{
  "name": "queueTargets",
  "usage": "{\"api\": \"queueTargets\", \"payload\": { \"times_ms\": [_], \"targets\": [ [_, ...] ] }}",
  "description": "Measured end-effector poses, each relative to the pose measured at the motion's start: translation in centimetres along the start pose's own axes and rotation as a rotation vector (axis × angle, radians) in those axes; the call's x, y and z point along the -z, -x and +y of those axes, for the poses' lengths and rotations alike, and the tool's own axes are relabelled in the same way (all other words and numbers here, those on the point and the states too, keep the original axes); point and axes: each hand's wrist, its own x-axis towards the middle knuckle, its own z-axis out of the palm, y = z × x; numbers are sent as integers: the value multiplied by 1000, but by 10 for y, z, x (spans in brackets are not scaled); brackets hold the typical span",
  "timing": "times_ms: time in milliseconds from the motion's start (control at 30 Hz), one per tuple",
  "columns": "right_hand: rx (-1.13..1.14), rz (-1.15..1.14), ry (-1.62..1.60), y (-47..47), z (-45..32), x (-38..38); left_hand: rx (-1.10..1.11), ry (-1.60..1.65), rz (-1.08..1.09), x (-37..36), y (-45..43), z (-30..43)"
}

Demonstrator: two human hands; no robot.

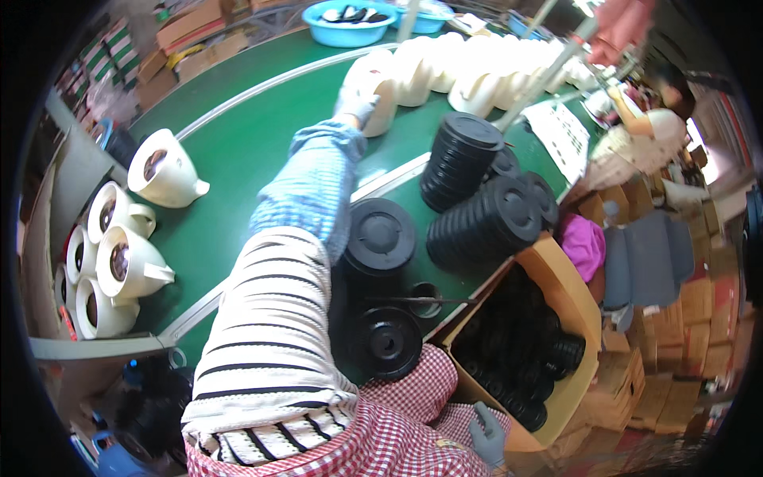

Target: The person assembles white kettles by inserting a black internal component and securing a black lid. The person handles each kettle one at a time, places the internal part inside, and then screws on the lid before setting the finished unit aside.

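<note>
My left hand (357, 106), in a grey glove, reaches far across the green work surface (238, 143) and touches a cream plastic jug body (381, 83) at the near end of a row of similar ones. Whether its fingers grip the jug is hard to tell. My right hand (489, 434), also gloved, rests low by my checked apron, beside the cardboard box, with no object visible in it. Before me lie round black plastic lids (380, 234) and a black disc-shaped part (387, 343). Stacks of black discs (462, 158) stand and lean to the right.
Several cream jugs (164, 167) lie at the left. An open cardboard box (572, 381) holds black round parts. Blue basins (349, 27) stand at the far edge. A metal post (548, 65) rises near the row. Another person (644, 131) works at the upper right.
</note>
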Motion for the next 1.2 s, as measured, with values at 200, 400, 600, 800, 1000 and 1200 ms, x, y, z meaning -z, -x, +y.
{"api": "queueTargets", "payload": {
  "times_ms": [200, 400, 600, 800, 1000, 1200],
  "targets": [
    [196, -158, 359, -26, -8, 11, -50, -345, -229, 96, 18, 44],
    [90, -168, 136, -50, 31, 20, -191, -1295, 191, 355, 56, -8],
    [233, -220, 122, -62, -57, -18, 282, -1228, 64, 428, 96, -91],
    [718, -250, 328, -70, -171, -21, -170, -1064, -11, 410, 141, 19],
    [798, -404, -15, -54, -294, -47, -1009, -341, -223, 386, 267, 192],
    [472, -396, -139, -28, -262, -17, -1202, -143, -694, 298, 404, 224]
  ]
}}
